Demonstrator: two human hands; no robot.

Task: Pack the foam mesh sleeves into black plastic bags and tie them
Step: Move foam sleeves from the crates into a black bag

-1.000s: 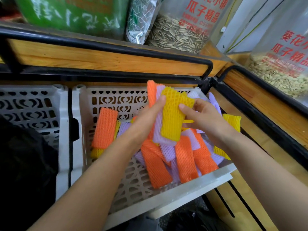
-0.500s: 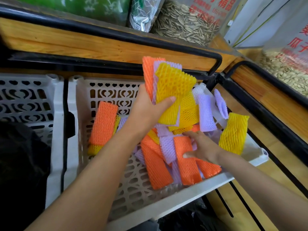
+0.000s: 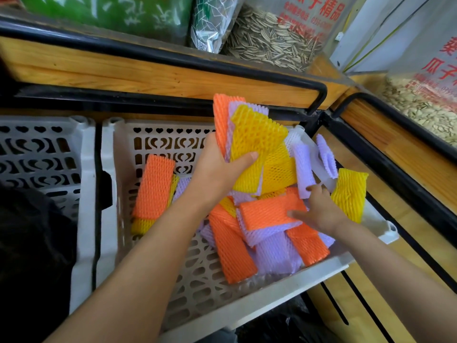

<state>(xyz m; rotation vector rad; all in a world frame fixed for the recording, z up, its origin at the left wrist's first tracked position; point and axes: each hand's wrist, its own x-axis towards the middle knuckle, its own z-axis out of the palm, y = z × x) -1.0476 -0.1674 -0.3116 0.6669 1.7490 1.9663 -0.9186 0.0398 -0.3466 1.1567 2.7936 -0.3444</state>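
My left hand [image 3: 217, 169] grips an upright stack of foam mesh sleeves [image 3: 249, 134], orange, purple and yellow, above the white crate [image 3: 247, 310]. Lower right, my right hand [image 3: 319, 209] pinches an orange sleeve [image 3: 267, 211] that lies on a purple one, on top of the loose pile of sleeves [image 3: 272, 248] in the crate. Another orange sleeve [image 3: 153, 186] on a yellow one leans at the crate's left side. A yellow sleeve [image 3: 348, 194] hangs over the right rim. Black plastic [image 3: 282, 323] shows below the crate's front edge.
A second white crate [image 3: 44, 154] stands to the left, partly covered by something black [image 3: 29, 256]. Wooden shelves with black rails [image 3: 173, 63] run behind and to the right, holding bags of sunflower seeds [image 3: 269, 43].
My right hand has let go of the stack, dropped into the pile and taken hold of an orange sleeve, lifting it. My left hand raised the stack slightly and keeps holding it.
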